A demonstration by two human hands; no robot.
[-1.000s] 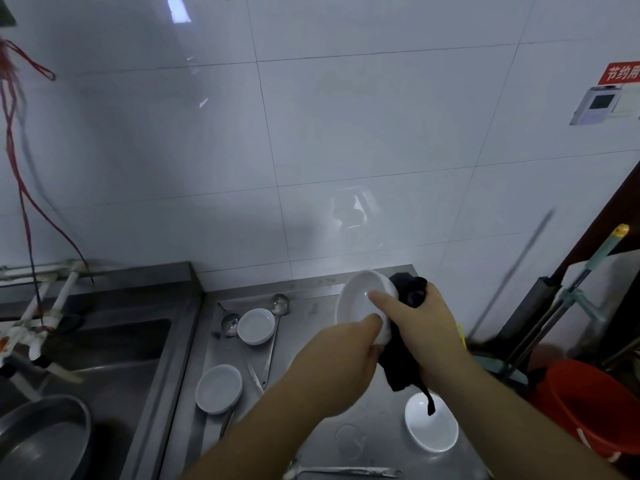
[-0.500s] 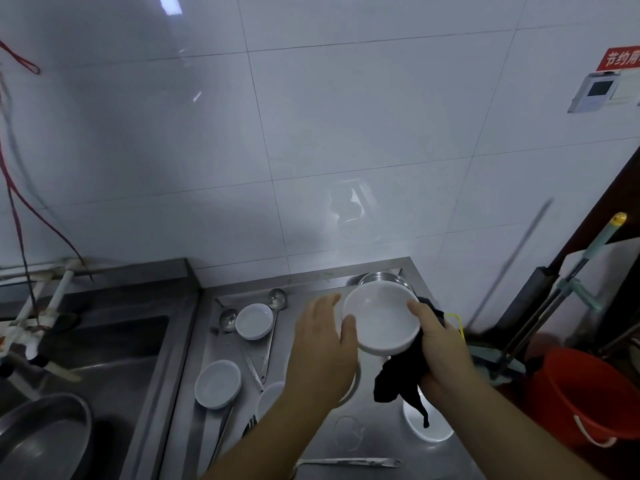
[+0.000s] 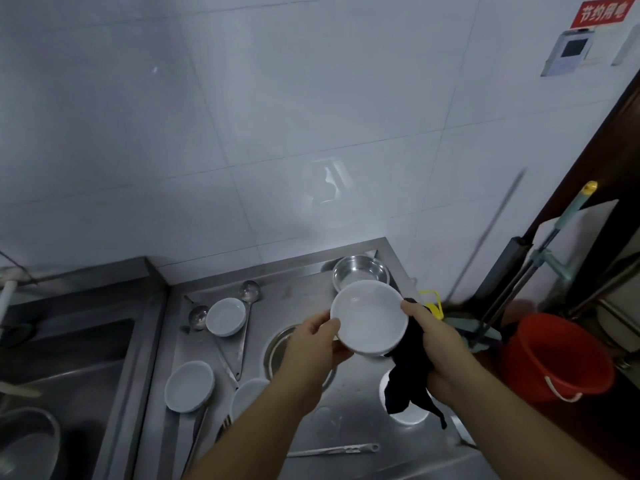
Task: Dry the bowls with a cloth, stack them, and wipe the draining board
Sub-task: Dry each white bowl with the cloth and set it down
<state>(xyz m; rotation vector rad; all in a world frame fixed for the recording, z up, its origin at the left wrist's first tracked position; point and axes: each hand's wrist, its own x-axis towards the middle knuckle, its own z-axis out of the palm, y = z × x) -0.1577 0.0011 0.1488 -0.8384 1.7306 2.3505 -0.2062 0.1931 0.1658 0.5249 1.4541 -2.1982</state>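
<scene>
Right, my left hand [image 3: 313, 344] pinches the white bowl [image 3: 369, 316] at its near-left rim, thumb on the edge, while my right hand [image 3: 438, 344] grips the dark cloth [image 3: 408, 382] bunched against the bowl's right side, steadying it mid-frame for drying. Below sits the draining board [image 3: 298, 296], with more white bowls waiting lower left and a steel bowl [image 3: 360, 271] behind.
</scene>
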